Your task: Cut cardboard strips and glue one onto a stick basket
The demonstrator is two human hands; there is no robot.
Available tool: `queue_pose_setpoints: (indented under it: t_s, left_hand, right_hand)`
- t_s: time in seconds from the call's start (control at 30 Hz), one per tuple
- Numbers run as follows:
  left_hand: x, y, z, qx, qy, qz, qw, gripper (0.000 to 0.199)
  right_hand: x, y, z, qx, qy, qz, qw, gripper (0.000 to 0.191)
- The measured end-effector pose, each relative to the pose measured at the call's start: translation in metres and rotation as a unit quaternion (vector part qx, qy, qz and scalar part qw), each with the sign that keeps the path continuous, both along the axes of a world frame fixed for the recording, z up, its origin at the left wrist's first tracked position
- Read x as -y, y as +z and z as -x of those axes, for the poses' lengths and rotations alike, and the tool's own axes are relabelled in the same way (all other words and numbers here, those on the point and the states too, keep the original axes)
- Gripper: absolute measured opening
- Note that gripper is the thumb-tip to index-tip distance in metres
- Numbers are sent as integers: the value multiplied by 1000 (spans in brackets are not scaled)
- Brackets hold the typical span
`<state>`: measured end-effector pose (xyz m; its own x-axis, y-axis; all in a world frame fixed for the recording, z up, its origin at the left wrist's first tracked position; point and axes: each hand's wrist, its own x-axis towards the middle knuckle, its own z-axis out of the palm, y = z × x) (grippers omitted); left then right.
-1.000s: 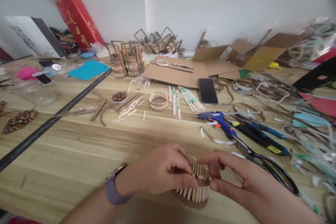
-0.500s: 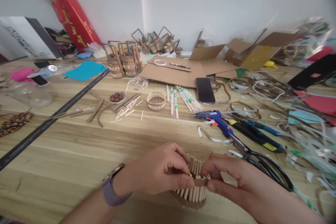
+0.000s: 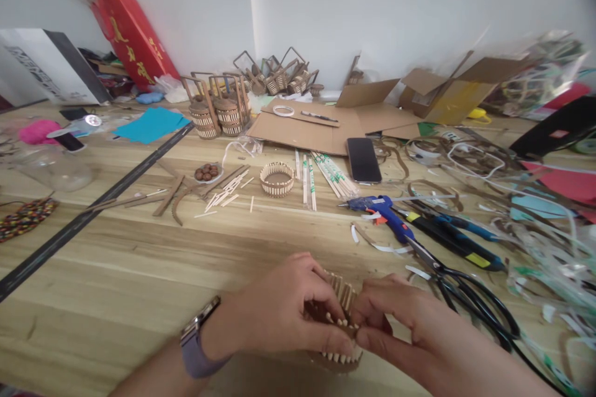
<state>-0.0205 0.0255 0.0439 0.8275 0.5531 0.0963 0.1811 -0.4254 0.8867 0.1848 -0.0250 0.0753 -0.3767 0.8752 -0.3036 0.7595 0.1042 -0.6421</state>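
Low at the front of the table, a small basket (image 3: 343,290) of short wooden sticks with a brown strip round it is held between both hands. My left hand (image 3: 298,313), with a watch (image 3: 200,329) on its wrist, grips the basket's left side, thumb outside and fingers inside the rim. On the right side, my right hand (image 3: 391,322) pinches the rim and strip between thumb and fingers. Both hands hide much of the basket. Farther back stands a similar ring of sticks (image 3: 277,180), apart from the hands.
Right of the hands lie black-handled scissors (image 3: 484,304), a blue glue gun (image 3: 382,208) and a black-yellow cutter (image 3: 456,242). Loose sticks (image 3: 226,189), a phone (image 3: 364,160) and wrapped chopsticks (image 3: 333,173) are farther back. Finished little buckets (image 3: 205,118) stand by cardboard (image 3: 302,124).
My right hand has shifted left along the rim, closer to my left hand. My left thumb has moved slightly right and down, and the basket is tilted and more covered.
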Motion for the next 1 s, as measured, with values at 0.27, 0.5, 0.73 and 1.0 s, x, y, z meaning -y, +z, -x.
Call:
queue_pose_setpoints:
  t_s: [0.27, 0.5, 0.73, 1.0]
  left_hand:
    - [0, 3, 2, -22, 2, -33, 999, 41]
    - [-2, 3, 4, -20, 18, -21, 999, 30]
    - [-2, 5, 6, -5, 18, 4, 1000, 29]
    - [-3, 2, 7, 13, -13, -5, 1000, 28]
  right_hand:
    - [4, -5, -7, -31, -45, -21, 998, 31]
    - [9, -4, -15, -17, -27, -67, 997, 13]
    - [6, -7, -22, -4, -29, -120, 992, 9]
    - [4, -7, -17, -19, -2, -97, 995, 14]
